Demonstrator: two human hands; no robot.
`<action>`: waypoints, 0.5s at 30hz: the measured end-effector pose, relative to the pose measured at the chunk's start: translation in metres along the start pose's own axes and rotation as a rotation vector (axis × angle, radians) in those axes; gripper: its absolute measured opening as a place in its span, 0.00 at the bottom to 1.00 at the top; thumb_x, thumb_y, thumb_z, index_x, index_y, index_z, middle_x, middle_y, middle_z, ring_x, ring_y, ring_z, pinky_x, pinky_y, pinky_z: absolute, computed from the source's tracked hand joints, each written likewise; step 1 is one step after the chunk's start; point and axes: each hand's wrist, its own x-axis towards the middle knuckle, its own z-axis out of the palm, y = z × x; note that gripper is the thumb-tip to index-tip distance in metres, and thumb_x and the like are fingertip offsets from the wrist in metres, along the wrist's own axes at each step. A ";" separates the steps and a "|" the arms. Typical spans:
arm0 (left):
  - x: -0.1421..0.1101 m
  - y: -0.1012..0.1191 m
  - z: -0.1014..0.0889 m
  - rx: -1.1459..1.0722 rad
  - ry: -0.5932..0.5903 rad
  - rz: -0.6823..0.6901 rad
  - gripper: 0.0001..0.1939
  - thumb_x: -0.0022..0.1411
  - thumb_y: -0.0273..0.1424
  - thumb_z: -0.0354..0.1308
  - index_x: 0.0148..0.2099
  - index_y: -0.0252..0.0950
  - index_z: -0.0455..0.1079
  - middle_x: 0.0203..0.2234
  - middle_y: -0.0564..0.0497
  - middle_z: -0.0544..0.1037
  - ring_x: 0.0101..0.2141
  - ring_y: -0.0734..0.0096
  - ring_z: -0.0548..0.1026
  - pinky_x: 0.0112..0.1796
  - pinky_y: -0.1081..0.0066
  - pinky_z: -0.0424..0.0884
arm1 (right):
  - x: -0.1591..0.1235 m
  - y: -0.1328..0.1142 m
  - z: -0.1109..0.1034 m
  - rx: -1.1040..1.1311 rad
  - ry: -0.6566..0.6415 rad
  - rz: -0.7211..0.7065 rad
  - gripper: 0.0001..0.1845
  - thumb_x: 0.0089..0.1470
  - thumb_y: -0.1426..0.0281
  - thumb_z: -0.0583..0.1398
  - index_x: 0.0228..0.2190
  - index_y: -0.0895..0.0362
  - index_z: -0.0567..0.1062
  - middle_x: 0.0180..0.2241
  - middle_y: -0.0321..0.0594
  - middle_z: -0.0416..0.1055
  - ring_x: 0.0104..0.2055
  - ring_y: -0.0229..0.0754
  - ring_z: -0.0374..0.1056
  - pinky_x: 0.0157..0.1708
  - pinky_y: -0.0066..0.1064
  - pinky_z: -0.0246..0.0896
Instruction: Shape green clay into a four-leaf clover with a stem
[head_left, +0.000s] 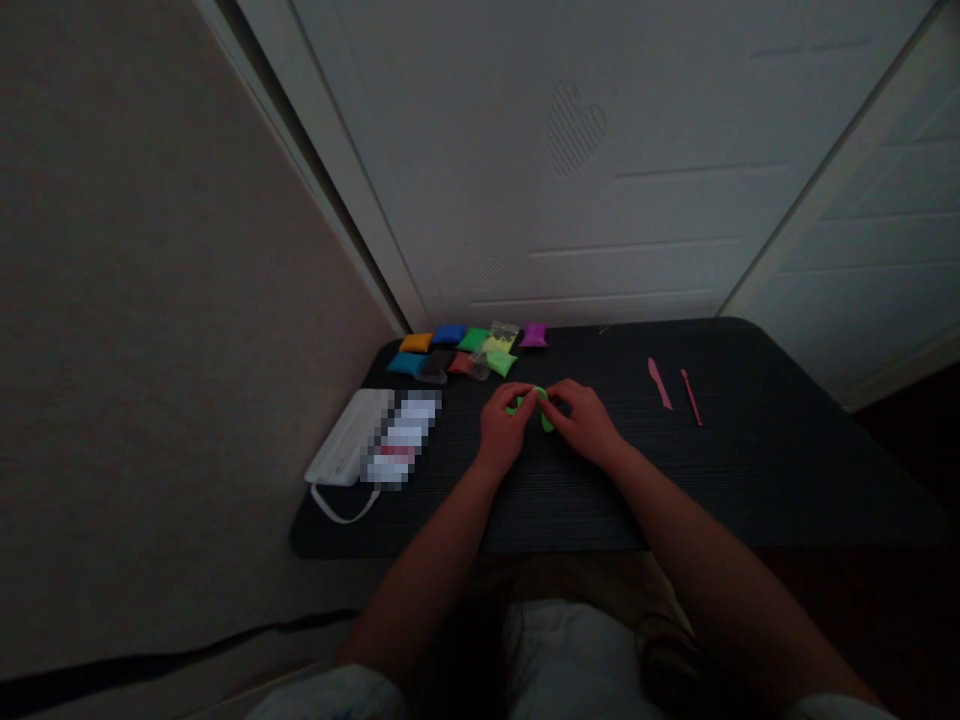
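Both hands meet over the middle of the dark table [585,510], around a bright green piece of modelling clay [547,421]. My left hand [504,425] pinches the clay from the left, its fingertips close to those of the other hand. From the right, my right hand [583,420] grips the same piece between thumb and fingers. The clay looks bent, with one end hanging down between the hands; its full shape is partly hidden by the fingers. Just beyond the left hand lies a light green clay packet [501,362].
Several coloured clay packets, among them a blue one [450,334] and a purple one [535,335], lie along the back left. A white power bank or case [351,437] with a cable rests at left beside a blurred phone-like item [405,437]. A pink plastic knife [659,384] and a thin pink tool [691,398] lie right.
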 end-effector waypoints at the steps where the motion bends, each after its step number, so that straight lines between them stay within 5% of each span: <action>1: 0.000 0.000 0.000 0.001 0.002 -0.001 0.09 0.54 0.34 0.52 0.36 0.37 0.68 0.33 0.51 0.73 0.34 0.72 0.70 0.35 0.71 0.66 | 0.000 0.000 0.000 0.003 0.003 0.003 0.09 0.50 0.66 0.53 0.30 0.55 0.70 0.28 0.37 0.67 0.33 0.38 0.63 0.33 0.30 0.53; 15: 0.001 0.001 0.000 0.030 0.025 0.049 0.08 0.52 0.34 0.54 0.33 0.37 0.69 0.31 0.51 0.73 0.36 0.71 0.70 0.38 0.68 0.66 | 0.000 0.000 -0.001 0.009 0.009 0.020 0.08 0.50 0.66 0.53 0.27 0.56 0.69 0.26 0.36 0.67 0.30 0.37 0.62 0.32 0.29 0.53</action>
